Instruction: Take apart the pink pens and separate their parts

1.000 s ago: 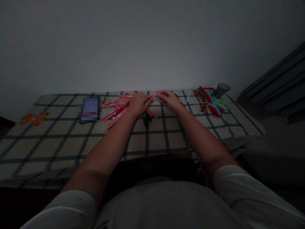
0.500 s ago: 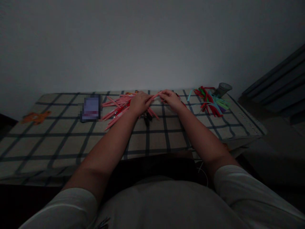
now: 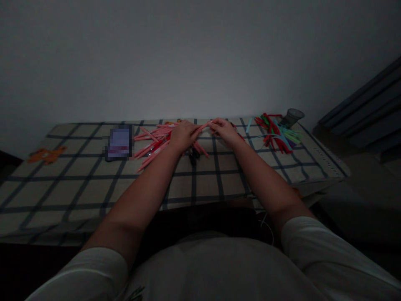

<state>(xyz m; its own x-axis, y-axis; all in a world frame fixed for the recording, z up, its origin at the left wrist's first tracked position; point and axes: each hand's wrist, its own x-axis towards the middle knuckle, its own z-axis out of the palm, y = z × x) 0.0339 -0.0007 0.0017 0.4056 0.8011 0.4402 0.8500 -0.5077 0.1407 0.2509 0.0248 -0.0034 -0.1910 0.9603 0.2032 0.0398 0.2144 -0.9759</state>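
Note:
Both my hands meet over the back middle of the table, closed around one slim pink pen (image 3: pixel 205 125). My left hand (image 3: pixel 182 136) grips it from the left, its fingers partly hiding it. At the other end, my right hand (image 3: pixel 224 130) pinches the pen between thumb and fingers. Under and beside my left hand lies a loose heap of pink pens (image 3: pixel 153 146), with some red pieces among them. Small black objects (image 3: pixel 193 156) rest just in front of that hand, too dark to make out. Something dark and red is partly hidden behind my right wrist.
A checked cloth (image 3: pixel 94 179) covers the table, which stands against a pale wall. Red, green and blue strips (image 3: pixel 275 136) lie at the right beside a clear cup (image 3: pixel 293 117). A blurred-out phone-like device (image 3: pixel 120 142) and an orange shape (image 3: pixel 46 154) are at the left.

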